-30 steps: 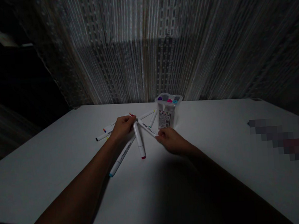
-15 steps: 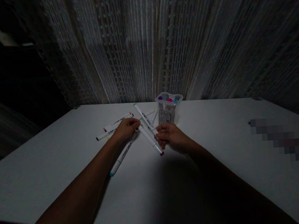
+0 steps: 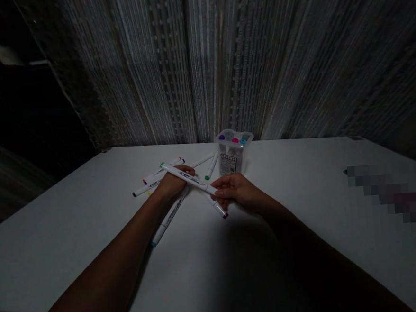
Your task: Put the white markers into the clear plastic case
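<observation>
My right hand (image 3: pixel 237 189) pinches a white marker with a green end cap (image 3: pixel 188 177) near its right end. That marker slants up to the left, crossing in front of my left hand (image 3: pixel 176 179). The left hand's fingers are closed at the far end of a white marker with a dark pink cap (image 3: pixel 219 209), which is partly hidden behind the green-capped one. Below the left hand lies a blue-capped marker (image 3: pixel 168 222). Behind my right hand stands a clear plastic container (image 3: pixel 245 148) with purple, pink and blue marker ends inside.
Several white markers lie left of my left hand, one with a black cap (image 3: pixel 144 188). Another green-tipped marker (image 3: pixel 211 167) rests beside the container. A striped curtain (image 3: pixel 205 70) hangs behind the white table (image 3: pixel 90 197). A blurred patch (image 3: pixel 392 195) covers something at right.
The green-capped marker in my right hand has swung to the left, its far end dropping over my left hand. The left hand and the pink-capped marker have hardly moved.
</observation>
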Demonstrator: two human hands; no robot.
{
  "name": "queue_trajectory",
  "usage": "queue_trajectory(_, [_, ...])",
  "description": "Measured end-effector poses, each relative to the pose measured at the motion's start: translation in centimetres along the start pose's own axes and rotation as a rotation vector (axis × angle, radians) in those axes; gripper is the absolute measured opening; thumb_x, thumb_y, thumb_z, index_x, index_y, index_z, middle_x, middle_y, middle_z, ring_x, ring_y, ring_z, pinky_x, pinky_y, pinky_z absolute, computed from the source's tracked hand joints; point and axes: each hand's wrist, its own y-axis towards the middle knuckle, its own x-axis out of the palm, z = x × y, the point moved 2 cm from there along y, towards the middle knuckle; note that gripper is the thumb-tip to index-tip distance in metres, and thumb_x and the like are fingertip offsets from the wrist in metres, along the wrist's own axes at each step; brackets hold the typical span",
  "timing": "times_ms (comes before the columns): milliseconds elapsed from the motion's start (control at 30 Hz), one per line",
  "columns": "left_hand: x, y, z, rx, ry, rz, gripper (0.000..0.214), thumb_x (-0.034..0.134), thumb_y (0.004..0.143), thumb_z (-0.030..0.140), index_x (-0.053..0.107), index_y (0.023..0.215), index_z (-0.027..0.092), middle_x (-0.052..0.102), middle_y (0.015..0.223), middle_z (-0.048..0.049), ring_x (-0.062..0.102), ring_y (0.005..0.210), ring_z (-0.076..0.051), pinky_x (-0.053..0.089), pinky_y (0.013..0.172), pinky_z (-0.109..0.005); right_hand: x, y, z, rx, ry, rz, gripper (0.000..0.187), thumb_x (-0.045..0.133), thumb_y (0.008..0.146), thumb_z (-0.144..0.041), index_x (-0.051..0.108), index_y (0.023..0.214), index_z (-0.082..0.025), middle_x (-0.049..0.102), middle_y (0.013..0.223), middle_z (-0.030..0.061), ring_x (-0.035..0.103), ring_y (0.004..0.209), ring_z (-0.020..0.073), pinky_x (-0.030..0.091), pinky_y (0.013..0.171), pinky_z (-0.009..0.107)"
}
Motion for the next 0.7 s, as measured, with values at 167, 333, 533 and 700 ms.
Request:
queue_trajectory(167, [0.0,-0.2,0.1,0.004,0.059,-0.031,0.025,0.061,0.067,0.033,0.066,0.078,0.012,0.054,0.054,-0.0016,0.040,0.044,-0.009,0.025,0.042,-0.020,0.0,-0.1,-0.1,-0.009,0.013,-0.014,0.024,0.070,0.061,-0.016,0.060,0.082,-0.009,0.063,0.060,0.0015,0.053,0.042,0.0079,0.045,0.041,0.020])
queue_trajectory(333, [0.3,-0.2,0.0,-0.055,-0.014,-0.057,0.033,0.060,0.067,0.040,0.063,0.082,0.010,0.049,0.051,0.0008,0.037,0.041,-0.007,0.023,0.039,-0.018,-0.1,0.1,0.0,-0.045,0.015,-0.031,0.025,0.072,0.060,-0.018,0.062,0.080,-0.008,0.065,0.061,0.0024,0.053,0.043,0.0075,0.044,0.039,0.018])
queue_trajectory(533, [0.4,0.3,-0.8,-0.040,0.010,-0.077,0.036,0.057,0.069,0.041,0.062,0.087,0.010,0.051,0.053,0.0007,0.039,0.042,-0.007,0.024,0.039,-0.018,-0.3,0.1,0.1,-0.051,0.035,-0.047,0.026,0.073,0.059,-0.018,0.062,0.081,-0.009,0.065,0.061,0.0021,0.053,0.042,0.0077,0.044,0.039,0.019])
queue_trajectory(700, [0.5,0.2,-0.8,0.051,0.153,-0.057,0.027,0.056,0.069,0.034,0.063,0.082,0.011,0.060,0.064,-0.0034,0.052,0.055,-0.012,0.037,0.050,-0.021,-0.2,0.0,0.1,-0.063,0.048,-0.051,0.024,0.072,0.060,-0.019,0.062,0.080,-0.009,0.065,0.061,0.0021,0.053,0.042,0.0073,0.044,0.039,0.018])
